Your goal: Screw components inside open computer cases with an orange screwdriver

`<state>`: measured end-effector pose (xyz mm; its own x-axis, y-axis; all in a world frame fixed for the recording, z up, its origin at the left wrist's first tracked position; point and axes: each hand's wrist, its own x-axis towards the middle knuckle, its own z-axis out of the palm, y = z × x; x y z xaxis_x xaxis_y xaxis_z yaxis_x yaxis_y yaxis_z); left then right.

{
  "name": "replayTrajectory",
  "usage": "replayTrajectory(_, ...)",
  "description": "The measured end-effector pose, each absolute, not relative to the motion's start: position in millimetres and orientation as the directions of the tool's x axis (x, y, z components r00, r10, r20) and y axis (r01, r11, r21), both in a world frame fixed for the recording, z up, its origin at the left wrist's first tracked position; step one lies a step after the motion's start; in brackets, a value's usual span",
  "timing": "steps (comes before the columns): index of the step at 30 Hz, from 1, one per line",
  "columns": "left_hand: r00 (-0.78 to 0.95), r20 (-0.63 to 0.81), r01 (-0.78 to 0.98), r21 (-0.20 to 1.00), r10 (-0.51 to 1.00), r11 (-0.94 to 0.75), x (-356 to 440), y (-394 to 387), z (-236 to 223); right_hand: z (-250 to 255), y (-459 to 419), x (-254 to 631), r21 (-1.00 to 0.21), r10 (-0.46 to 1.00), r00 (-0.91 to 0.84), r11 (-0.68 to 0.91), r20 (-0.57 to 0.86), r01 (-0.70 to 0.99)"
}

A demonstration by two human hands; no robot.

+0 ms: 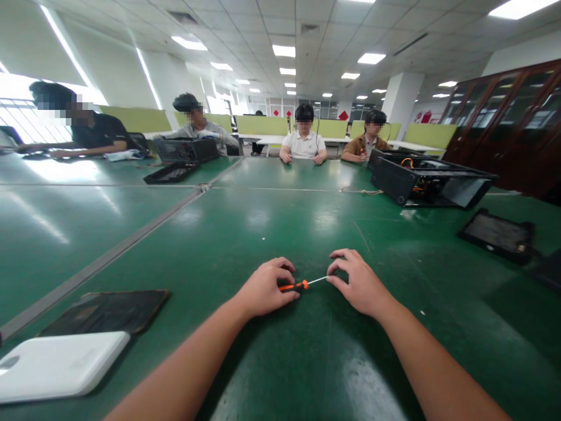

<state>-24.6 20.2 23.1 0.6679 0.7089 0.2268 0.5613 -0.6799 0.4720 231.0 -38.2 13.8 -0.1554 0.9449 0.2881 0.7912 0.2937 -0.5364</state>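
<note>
A screwdriver (304, 285) with an orange and black handle and a thin metal shaft lies crosswise between my hands, low over the green table (280, 228). My left hand (266, 286) is closed around the handle, its thumb below and fingers curled above. At the other end, my right hand (360, 284) has thumb and index finger at the tip of the shaft, pinching it. The tip itself is hidden by these fingertips.
A white device (65, 365) and a flat dark panel (105, 310) lie at left. An open black computer case (432, 178) stands at back right, with a black part (497, 234) nearer. Another case (187, 149) is back left. Several people sit across the table.
</note>
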Motion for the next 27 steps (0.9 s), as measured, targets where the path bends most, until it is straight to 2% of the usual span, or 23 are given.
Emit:
replayTrajectory(7, 0.615, 0.317, 0.551, 0.482, 0.722, -0.681, -23.3, 14.9, 29.8, 1.5, -36.8, 228.3, -0.545, 0.967, -0.200, 0.255, 0.159, 0.799)
replayTrajectory(12, 0.609, 0.334, 0.536, 0.496, 0.719, -0.684, -22.8, 13.2, 29.7, 1.4, -35.9, 227.9, -0.545, 0.970, -0.202, 0.243, 0.134, 0.803)
replayTrajectory(22, 0.616, 0.350, 0.530, 0.479, 0.705, -0.700, -24.2, 13.8, 29.5, 0.9, -35.9, 226.2, -0.548, 0.966, -0.212, 0.258, 0.146, 0.796)
replayTrajectory(27, 0.670, 0.259, 0.555, 0.448, 0.696, -0.701, -24.6, 17.8, 26.6, 13.5, -39.5, 231.6, -0.538, 0.953, -0.191, 0.291, 0.235, 0.791)
